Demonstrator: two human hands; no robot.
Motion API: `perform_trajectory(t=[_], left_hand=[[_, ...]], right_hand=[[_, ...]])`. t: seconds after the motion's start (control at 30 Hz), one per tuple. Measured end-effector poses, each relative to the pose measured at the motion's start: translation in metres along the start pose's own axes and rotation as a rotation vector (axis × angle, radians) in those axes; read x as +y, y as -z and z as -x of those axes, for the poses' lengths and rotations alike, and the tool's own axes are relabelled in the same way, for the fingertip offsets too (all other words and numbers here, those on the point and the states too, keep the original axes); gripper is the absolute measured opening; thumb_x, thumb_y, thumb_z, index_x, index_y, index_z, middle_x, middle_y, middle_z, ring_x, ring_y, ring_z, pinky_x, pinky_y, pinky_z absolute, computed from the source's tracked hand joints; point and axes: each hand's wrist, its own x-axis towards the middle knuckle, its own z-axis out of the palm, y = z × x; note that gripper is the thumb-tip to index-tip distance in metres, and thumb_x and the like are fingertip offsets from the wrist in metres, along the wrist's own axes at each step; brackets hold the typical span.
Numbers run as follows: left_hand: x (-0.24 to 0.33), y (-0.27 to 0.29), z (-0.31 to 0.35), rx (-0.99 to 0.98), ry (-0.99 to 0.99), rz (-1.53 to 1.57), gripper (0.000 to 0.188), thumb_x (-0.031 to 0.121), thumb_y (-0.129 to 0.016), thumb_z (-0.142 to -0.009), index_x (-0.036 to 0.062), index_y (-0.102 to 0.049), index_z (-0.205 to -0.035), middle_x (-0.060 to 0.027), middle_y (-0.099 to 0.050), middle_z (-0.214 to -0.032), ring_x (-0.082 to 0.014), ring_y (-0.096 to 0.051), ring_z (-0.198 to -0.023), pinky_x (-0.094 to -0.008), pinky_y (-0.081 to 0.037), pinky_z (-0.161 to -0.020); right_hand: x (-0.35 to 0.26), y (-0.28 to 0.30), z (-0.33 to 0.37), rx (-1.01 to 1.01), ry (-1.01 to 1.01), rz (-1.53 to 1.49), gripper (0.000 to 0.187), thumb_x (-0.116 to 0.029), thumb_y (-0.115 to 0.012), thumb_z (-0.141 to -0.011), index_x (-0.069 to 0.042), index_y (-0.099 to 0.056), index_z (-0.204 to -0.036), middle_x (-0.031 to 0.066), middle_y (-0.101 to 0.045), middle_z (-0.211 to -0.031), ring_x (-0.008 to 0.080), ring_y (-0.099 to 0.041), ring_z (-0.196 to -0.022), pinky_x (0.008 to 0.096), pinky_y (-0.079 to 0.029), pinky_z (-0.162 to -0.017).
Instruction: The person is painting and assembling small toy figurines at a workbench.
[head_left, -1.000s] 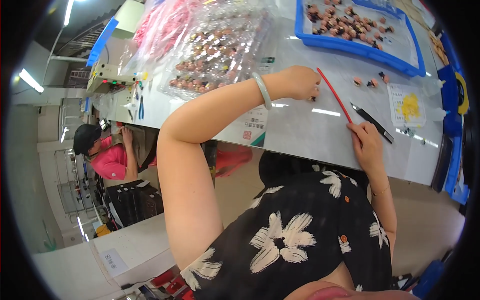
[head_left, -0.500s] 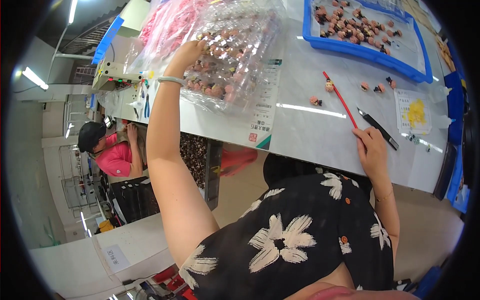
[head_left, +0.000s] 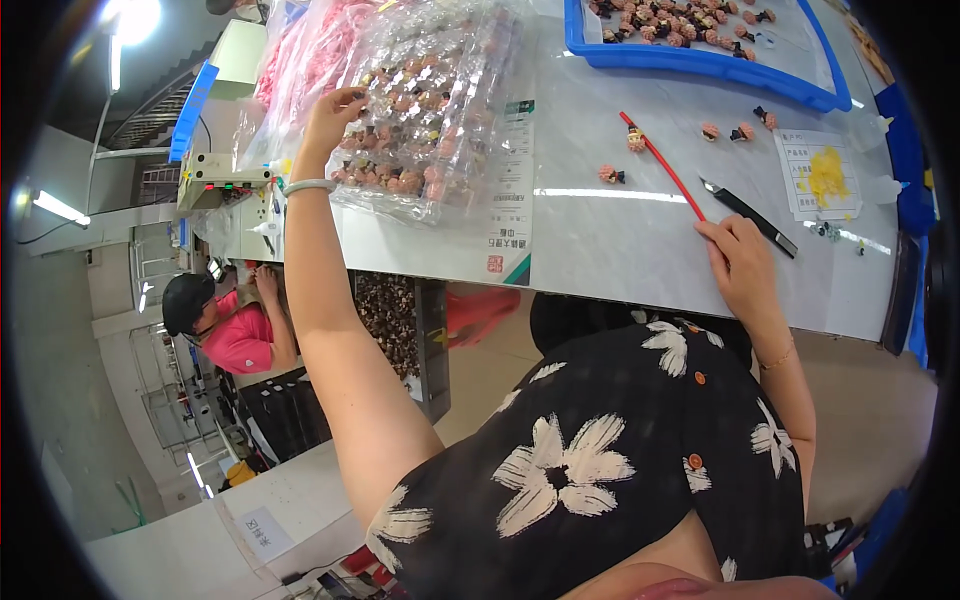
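My left hand [head_left: 335,125] is over the left side of a clear plastic tray [head_left: 465,150] of small pink-headed figures. Its fingers are pinched, and a small dark bit shows at the tips, too small to name. In my right hand [head_left: 742,262], resting on the table, thumb and fingertips pinch the near end of a thin red stick [head_left: 670,170]. At the stick's far end, a small figure [head_left: 635,138] with a pinkish head and yellowish body touches it. A black-handled craft knife [head_left: 755,222] lies just beyond my right hand.
Loose figures [head_left: 741,132] lie near a blue bin [head_left: 700,70] of more figures. A paper label [head_left: 800,180] with yellow bits and small white bottles [head_left: 885,190] stand right. Pink pieces in plastic bags [head_left: 310,50] lie far left. A co-worker [head_left: 240,325] sits at left.
The view has shifted, so the table's things appear higher and farther left. My left hand has drawn slightly back toward me over the tray. My right hand still pinches the red stick.
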Motion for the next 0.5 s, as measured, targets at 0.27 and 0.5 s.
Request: perform_trajectory(t=[0.27, 0.5], left_hand=[[0.164, -0.095, 0.056, -0.232, -0.339, -0.093, 0.028, 0.007, -0.058, -0.075, 0.0039, -0.057, -0.103, -0.0086, -0.06, -0.093, -0.0176, -0.059, -0.079, -0.0282, -0.047, -0.068], [0.175, -0.196, 0.047, -0.545, -0.611, -0.605, 0.017, 0.009, -0.057, -0.074, 0.0029, -0.054, -0.09, -0.0135, -0.057, -0.089, -0.031, -0.055, -0.087, -0.039, -0.043, -0.075]], right_hand=[[0.002, -0.003, -0.003, 0.005, 0.027, 0.014, 0.019, 0.0, -0.053, -0.073, -0.005, -0.058, -0.09, 0.0079, -0.046, -0.074, 0.0235, -0.047, -0.07, 0.0322, -0.038, -0.062], [-0.014, -0.002, -0.003, -0.026, 0.02, 0.01, 0.018, 0.0, -0.054, -0.073, -0.003, -0.058, -0.089, 0.0085, -0.046, -0.073, 0.024, -0.047, -0.07, 0.0319, -0.038, -0.062]])
